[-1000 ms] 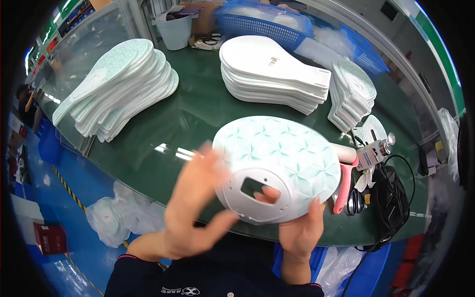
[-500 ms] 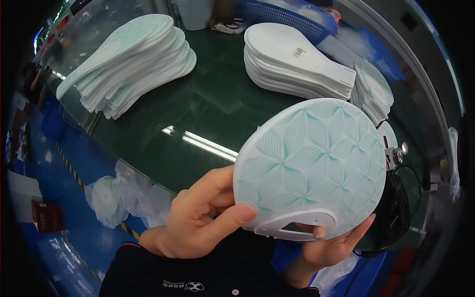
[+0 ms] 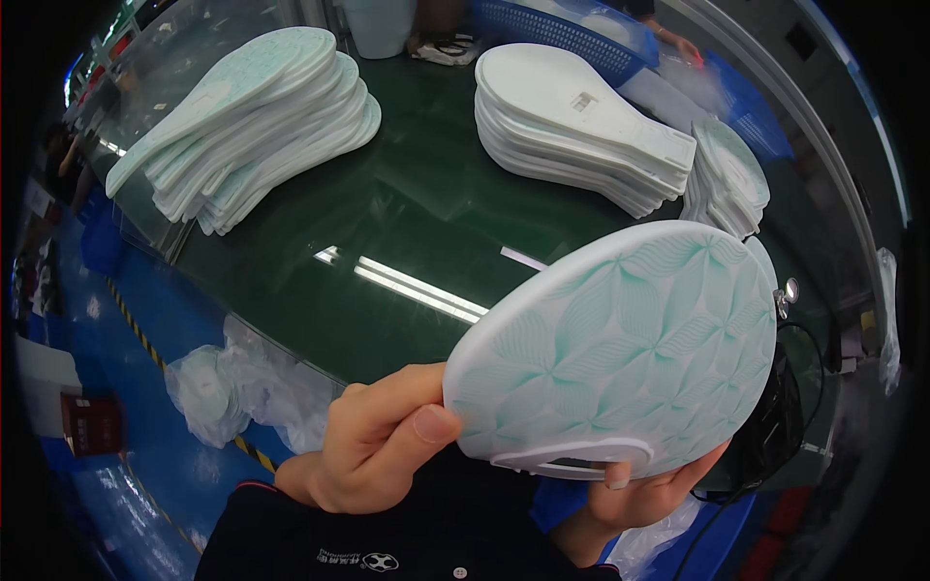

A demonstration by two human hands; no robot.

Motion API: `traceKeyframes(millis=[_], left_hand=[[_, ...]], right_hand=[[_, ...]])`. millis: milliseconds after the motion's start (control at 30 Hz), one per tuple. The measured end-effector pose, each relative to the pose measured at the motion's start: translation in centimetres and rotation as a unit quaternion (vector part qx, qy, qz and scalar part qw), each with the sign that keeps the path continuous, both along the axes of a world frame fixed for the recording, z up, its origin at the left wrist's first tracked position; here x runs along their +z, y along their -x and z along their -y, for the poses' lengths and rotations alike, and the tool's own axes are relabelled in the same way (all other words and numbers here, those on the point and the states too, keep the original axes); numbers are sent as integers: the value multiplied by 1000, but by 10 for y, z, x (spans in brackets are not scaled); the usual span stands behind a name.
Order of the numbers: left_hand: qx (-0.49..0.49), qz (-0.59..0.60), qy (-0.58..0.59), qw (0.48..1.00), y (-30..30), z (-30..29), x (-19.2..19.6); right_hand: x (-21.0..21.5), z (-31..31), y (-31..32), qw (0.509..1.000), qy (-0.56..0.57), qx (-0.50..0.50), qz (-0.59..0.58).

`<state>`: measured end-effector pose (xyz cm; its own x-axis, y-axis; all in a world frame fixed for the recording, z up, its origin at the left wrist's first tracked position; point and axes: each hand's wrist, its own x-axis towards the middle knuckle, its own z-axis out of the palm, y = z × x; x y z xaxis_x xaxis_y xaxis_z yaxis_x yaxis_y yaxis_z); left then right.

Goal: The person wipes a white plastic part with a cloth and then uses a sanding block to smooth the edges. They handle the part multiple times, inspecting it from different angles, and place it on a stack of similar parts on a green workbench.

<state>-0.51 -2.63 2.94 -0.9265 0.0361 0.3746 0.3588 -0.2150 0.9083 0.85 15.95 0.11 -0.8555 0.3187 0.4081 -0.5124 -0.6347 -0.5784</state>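
Currently, a white oval panel (image 3: 620,349) with a green petal pattern is held tilted, lower right of centre in the frame. Its left edge is pinched by the left hand (image 3: 387,441), thumb laid near the rim, fingers mostly hidden. Its underside is supported by the right hand (image 3: 644,499) at bottom right; one fingertip is seen at the cutout near the lower edge, the rest of that grip is partly covered by the panel. Green table (image 3: 417,232) is seen behind. Patterned paddle-shaped parts (image 3: 257,126) are stacked upper left; plain white ones (image 3: 581,116) are stacked upper centre-right, with a smaller stack (image 3: 731,179) placed just beside. A blue basket (image 3: 562,41) is set at the top edge. A black bag (image 3: 772,416) is partly hidden, right.
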Motion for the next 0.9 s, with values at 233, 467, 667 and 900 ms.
traceKeyframes(millis=[233, 467, 667, 900], left_hand=[[50, 32, 12, 998, -3, 3, -11], [30, 51, -6, 998, -7, 7, -14], [17, 69, 25, 997, -11, 14, -13], [84, 37, -16, 996, -8, 9, -21]], right_hand=[[-19, -13, -8, 957, -248, -135, 70], [-27, -17, -10, 962, -216, -149, 79], [-27, -16, -9, 993, -86, -66, 49], [-28, -14, -9, 933, -304, -160, 109]])
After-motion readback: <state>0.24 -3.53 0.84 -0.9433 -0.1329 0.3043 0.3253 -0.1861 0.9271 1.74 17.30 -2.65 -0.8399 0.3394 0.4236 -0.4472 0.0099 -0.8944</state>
